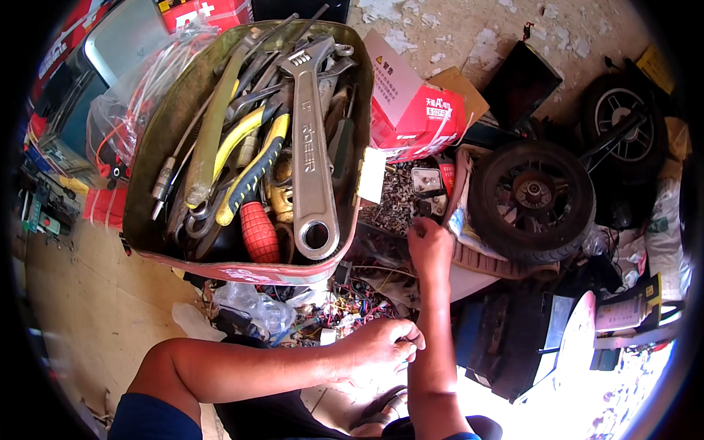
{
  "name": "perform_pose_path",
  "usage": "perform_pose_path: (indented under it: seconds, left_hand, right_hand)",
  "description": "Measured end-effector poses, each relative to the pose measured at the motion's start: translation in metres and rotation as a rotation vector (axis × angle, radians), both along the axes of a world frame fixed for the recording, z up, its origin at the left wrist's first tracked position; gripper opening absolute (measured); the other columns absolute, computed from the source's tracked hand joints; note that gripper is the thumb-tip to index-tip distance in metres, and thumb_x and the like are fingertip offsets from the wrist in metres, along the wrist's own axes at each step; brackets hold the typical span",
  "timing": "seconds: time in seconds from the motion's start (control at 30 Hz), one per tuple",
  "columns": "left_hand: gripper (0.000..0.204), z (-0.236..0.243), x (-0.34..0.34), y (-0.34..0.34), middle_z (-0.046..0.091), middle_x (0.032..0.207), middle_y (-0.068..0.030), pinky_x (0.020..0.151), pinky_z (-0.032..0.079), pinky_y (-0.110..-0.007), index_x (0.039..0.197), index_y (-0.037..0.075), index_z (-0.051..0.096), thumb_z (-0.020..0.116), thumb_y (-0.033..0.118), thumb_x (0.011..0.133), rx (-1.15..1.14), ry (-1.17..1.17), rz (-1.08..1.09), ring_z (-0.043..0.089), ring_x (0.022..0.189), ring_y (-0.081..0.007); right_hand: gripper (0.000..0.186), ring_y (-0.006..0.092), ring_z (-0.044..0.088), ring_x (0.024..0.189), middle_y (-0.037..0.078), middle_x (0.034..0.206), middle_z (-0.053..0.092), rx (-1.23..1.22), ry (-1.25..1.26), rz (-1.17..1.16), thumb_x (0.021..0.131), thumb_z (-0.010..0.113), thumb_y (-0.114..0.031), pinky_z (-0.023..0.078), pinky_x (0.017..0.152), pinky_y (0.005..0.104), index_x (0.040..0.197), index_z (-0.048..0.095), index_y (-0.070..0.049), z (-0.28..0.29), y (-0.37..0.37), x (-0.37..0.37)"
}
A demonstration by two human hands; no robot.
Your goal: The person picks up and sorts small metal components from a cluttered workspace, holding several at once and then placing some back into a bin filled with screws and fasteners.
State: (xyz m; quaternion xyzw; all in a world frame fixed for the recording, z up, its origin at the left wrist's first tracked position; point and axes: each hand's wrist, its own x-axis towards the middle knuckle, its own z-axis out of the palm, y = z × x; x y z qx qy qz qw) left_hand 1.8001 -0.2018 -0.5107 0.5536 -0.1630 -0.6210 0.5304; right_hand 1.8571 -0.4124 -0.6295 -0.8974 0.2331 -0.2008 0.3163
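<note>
My right hand [430, 240] reaches forward to the near edge of a heap of small screws and metal parts [389, 198]. Its fingers are bent together at the tips, and whatever they pinch is too small to make out. Closer to me, my left hand [381, 345] is curled closed beside my right forearm; a small bluish bit shows under its fingers, of a kind I cannot tell. Among the screws lies a small white tray [427, 181] with metal pieces in it. Below the heap, coloured wires and small parts [352, 304] lie tangled near my left hand.
A deep tool bin [242, 273] at the left holds a large adjustable wrench [304, 139], yellow-black pliers [257, 165] and a red-handled tool [259, 233]. A red carton [418, 117] stands behind the screws. Rightward lie a wheel with tyre [534, 194] and black cases [506, 337].
</note>
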Motion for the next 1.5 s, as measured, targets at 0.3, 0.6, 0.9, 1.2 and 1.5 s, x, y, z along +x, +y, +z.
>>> perform_pose_path:
  seconds: [0.3,0.6,0.9,1.2,1.5]
  left_hand:
    - [0.018,0.0,0.0,-0.002,0.061,0.083,-0.0031,0.059,0.049,-0.027,0.115,-0.001,0.061,0.054,0.009,0.101,-0.002,-0.021,-0.014,0.058,0.069,-0.0088]
    - [0.018,-0.001,0.002,-0.003,0.063,0.09,-0.0031,0.062,0.051,-0.027,0.115,0.0,0.061,0.055,0.012,0.103,0.002,-0.075,0.006,0.058,0.072,-0.0084]
    - [0.018,0.01,0.006,-0.003,0.062,0.088,-0.0018,0.06,0.049,-0.026,0.115,0.001,0.061,0.055,0.013,0.103,0.03,-0.053,0.032,0.056,0.071,-0.0062]
    - [0.021,0.006,0.009,-0.005,0.062,0.082,-0.0013,0.061,0.047,-0.026,0.119,0.001,0.063,0.055,0.014,0.104,0.024,-0.172,-0.003,0.055,0.071,-0.0057]
    - [0.024,0.002,0.019,0.002,0.071,0.104,-0.0058,0.076,0.051,-0.027,0.121,-0.001,0.065,0.056,0.011,0.103,0.022,-0.2,0.044,0.062,0.088,-0.0075]
  right_hand:
    - [0.019,0.0371,0.072,0.098,0.021,0.099,0.074,-0.459,0.548,0.235,0.081,0.064,-0.011,0.058,0.086,0.0427,0.094,0.073,-0.002,-0.024,-0.015,0.064]
    - [0.026,0.0348,0.072,0.103,0.025,0.106,0.072,-0.229,0.542,0.147,0.086,0.064,-0.019,0.058,0.089,0.0391,0.1,0.071,0.002,-0.042,0.025,0.108]
    - [0.029,0.0331,0.072,0.097,0.021,0.094,0.074,0.121,0.035,0.074,0.083,0.071,-0.03,0.057,0.088,0.0431,0.098,0.078,-0.007,-0.059,0.021,0.142]
    - [0.017,0.0305,0.073,0.084,0.012,0.086,0.074,-0.44,0.166,0.154,0.091,0.063,-0.026,0.059,0.075,0.0413,0.087,0.074,-0.015,-0.059,0.005,0.146]
    - [0.021,0.0252,0.076,0.088,0.01,0.094,0.077,-0.552,0.407,0.245,0.09,0.059,-0.018,0.06,0.075,0.0378,0.086,0.08,-0.015,-0.08,0.013,0.196]
